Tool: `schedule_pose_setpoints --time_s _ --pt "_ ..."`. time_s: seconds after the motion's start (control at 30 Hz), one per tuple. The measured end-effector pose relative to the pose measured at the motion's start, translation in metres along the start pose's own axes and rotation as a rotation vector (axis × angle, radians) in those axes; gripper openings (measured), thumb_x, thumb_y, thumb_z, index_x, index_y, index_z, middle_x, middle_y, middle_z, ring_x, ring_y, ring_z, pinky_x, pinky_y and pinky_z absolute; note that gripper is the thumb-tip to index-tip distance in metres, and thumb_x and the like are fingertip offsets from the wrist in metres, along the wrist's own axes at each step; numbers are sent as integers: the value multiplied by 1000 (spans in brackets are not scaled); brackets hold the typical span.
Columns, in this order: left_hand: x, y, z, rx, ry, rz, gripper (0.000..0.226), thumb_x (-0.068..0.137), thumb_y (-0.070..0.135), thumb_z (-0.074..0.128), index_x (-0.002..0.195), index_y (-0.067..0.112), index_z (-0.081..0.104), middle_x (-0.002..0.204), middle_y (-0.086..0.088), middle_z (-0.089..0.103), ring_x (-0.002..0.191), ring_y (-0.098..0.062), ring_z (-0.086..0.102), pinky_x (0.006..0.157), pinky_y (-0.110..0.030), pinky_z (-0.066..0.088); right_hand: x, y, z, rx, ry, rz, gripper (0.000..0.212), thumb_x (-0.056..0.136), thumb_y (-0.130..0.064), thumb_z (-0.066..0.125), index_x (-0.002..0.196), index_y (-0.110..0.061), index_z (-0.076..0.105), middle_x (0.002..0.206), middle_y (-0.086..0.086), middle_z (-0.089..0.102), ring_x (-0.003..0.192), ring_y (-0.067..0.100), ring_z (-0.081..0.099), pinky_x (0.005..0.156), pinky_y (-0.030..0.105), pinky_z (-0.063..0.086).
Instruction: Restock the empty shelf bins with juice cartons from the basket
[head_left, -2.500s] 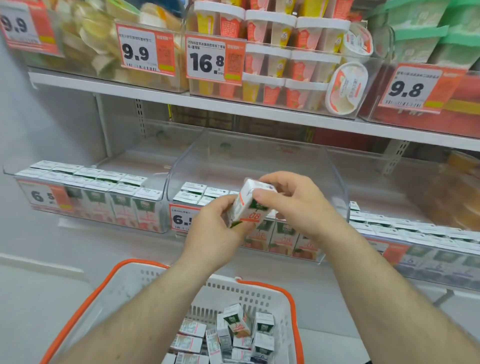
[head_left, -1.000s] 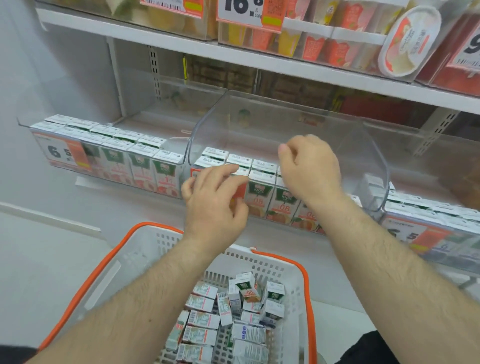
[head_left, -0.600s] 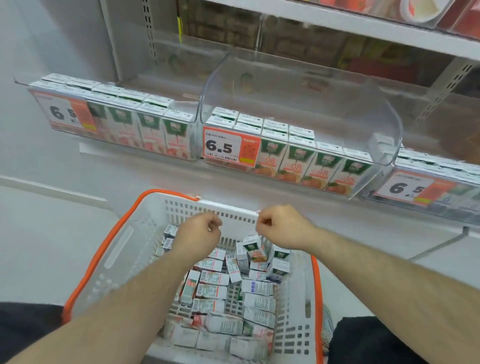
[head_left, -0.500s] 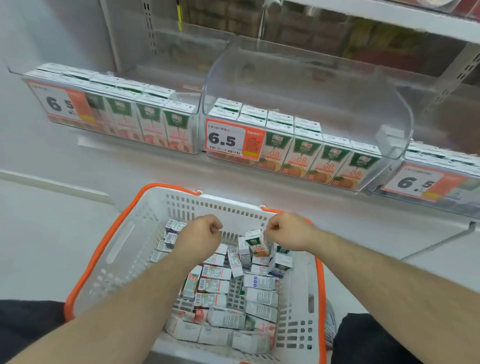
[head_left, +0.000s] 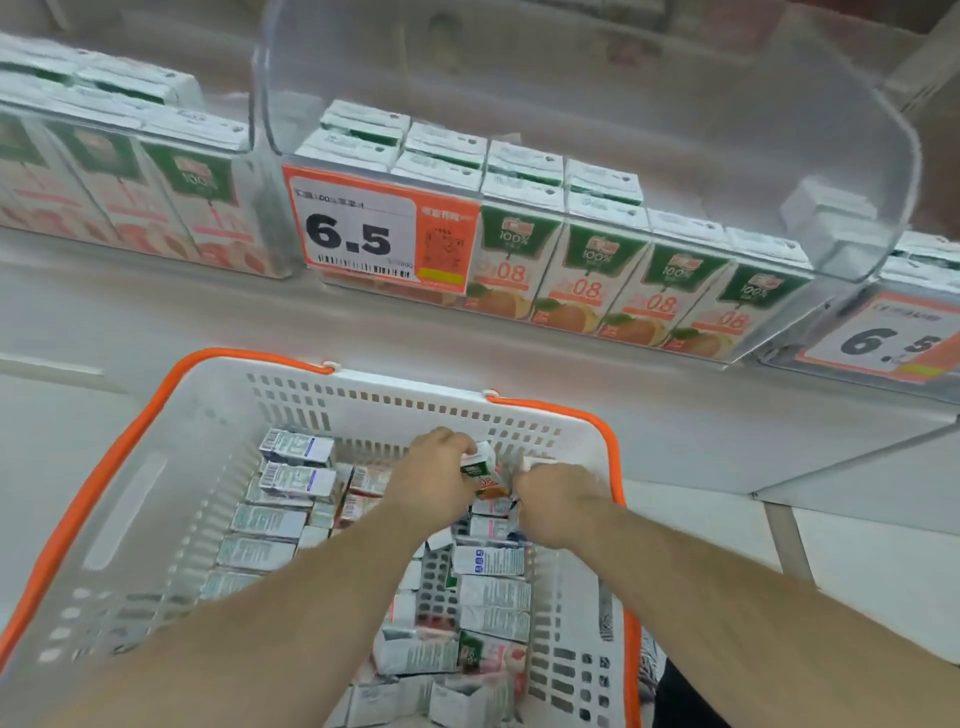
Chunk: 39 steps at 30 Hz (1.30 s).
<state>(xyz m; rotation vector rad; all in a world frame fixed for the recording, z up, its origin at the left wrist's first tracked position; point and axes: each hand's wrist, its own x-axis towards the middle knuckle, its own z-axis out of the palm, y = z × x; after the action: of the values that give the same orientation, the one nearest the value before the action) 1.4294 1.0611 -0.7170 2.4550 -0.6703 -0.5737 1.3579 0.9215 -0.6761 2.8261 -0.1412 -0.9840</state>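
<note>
The left hand (head_left: 434, 480) reaches down into the far end of the basket, its fingers curled around one small juice carton (head_left: 480, 470), which it grips from the left side. The right hand (head_left: 553, 501) sits just beside it, fingers bent downward and closed among the cartons; something pale shows at its fingertips, but whether it actually grasps anything cannot be told. Both bare forearms stretch in from the bottom of the view.

The gripped carton stands tilted above the pile, white on top with a green panel and an orange fruit picture on its face.

The basket (head_left: 171, 415) is white perforated plastic with an orange rim and stands below the shelf. Inside lie many loose cartons (head_left: 491, 561), mostly flat on their sides with grey printed panels and barcodes showing, and patches of the mesh floor visible between them.

Above, a clear plastic shelf bin (head_left: 857, 156) holds upright cartons in tidy rows along its front, with open space behind them. An orange and white price tag (head_left: 379, 228) reading 6.5 is fixed to its front left. A neighbouring bin on the left (head_left: 244, 140) also holds upright cartons, and another bin at the right edge (head_left: 883, 332) carries a second 6.5 tag.
</note>
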Motion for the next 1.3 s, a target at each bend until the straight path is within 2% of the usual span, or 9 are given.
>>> schedule_pose_setpoints --time_s 0.17,0.43,0.57,0.63,0.73,0.87,1.0,1.13,1.3 --pt "20 -1 31 9 -47 54 62 85 6 60 143 18 42 146 -1 43 131 -23 39 110 -35 35 9 2 24 -73 58 -17 58 91 -2 52 146 -5 32 114 15 66 95 35 66 65 38 45" --pt "31 -8 56 130 51 73 54 83 5 64 130 26 48 133 4 41 120 -18 36 104 -28 35 5 11 20 -57 26 -48 43 89 2 52 131 -7 48 120 16 63 103 37 64 76 41 50" --pt "25 -3 48 128 71 36 42 84 34 72 121 34 52 125 16 55 111 -15 41 94 -28 36 -6 20 5 25 78 -73 45 87 -6 55 131 -14 48 116 11 64 103 32 63 74 37 48" --pt "20 2 31 12 79 3 42 74 53 77 104 34 55 109 16 58 105 -14 48 87 -30 40 -13 26 -4 152 108 -75 47 87 -15 60 131 -21 49 118 7 64 107 29 61 81 36 50" --pt "10 7 -10 -338 43 -50 41 66 34 88 88 31 53 100 9 61 93 -14 60 79 -32 51 -26 34 -28 376 114 -72 45 85 -24 65 128 -26 53 119 -1 61 108 22 57 81 29 46" --pt "-16 11 -74 -822 129 -205 36 74 5 81 99 23 62 102 -2 65 86 -20 64 75 -37 55 -55 36 -70 531 166 -80 38 80 -29 71 116 -30 60 105 -4 62 92 18 58 75 31 49" --pt "-43 31 -118 -1242 230 -278 33 84 9 74 113 17 61 100 -10 70 78 -24 66 76 -42 56 -93 38 -115 564 247 -130 30 73 -32 77 97 -34 59 94 -7 64 87 17 61 73 32 51" --pt "-65 60 -144 -1417 185 -250 17 91 11 65 106 20 62 86 -9 65 70 -23 61 65 -39 54 -132 45 -145 769 323 -184 38 73 -20 83 102 -26 58 85 -4 72 78 14 69 77 40 57" --pt "-87 93 -161 -1407 100 -183 14 98 6 49 101 15 59 81 -9 60 70 -23 56 68 -37 48 -159 60 -151 1022 366 -242 33 72 -2 83 95 -13 63 83 8 75 75 22 73 81 47 59"
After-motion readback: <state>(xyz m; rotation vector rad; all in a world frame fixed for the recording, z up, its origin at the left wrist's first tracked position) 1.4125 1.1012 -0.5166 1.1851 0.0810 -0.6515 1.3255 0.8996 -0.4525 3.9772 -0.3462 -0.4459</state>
